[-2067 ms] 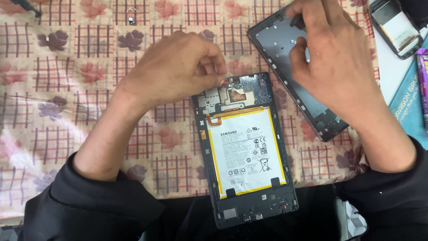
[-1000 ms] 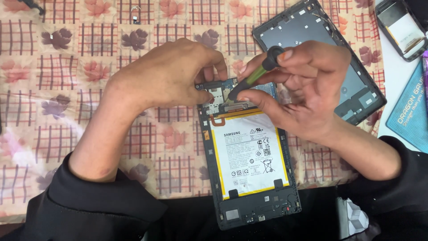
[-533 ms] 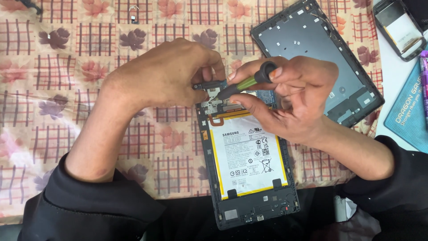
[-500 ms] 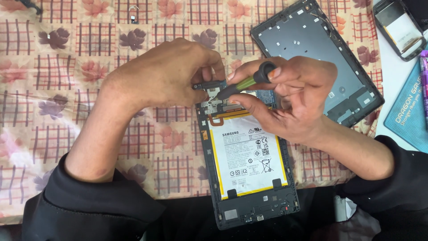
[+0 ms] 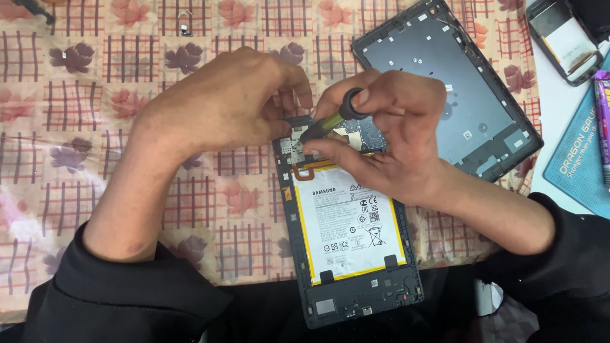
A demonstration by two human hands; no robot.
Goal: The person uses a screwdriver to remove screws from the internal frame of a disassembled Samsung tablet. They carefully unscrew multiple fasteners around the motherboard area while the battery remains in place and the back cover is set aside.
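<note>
Opened dark-framed tablet (image 5: 352,254) lies face down on the pink floral checked cloth (image 5: 95,127), back removed, lower centre of view. White rectangular battery with yellow edging (image 5: 348,232) fills most of the frame; circuit board (image 5: 362,134) sits at the top end.

Right hand (image 5: 387,146) pinches a small screwdriver with yellow-green shaft and black round cap (image 5: 333,119): thumb and fingers closed on the shaft, index fingertip on the cap. Tip points down-left into the top-left corner of the board; exact contact point is hidden by the fingers.

Left hand (image 5: 222,108) rests palm down just left of the tablet's top edge, fingers curled together, fingertips touching the top-left corner of the frame right beside the driver tip. Can't tell whether it grips anything small.

Detached grey tablet back cover (image 5: 445,89) lies inside-up at upper right, tilted, near the right hand but apart from the tablet. Small opened phone (image 5: 562,38) at the top right corner, blue mat (image 5: 581,165) at the right edge. Tiny metal part (image 5: 184,22) on the cloth at top, well apart from both hands.
</note>
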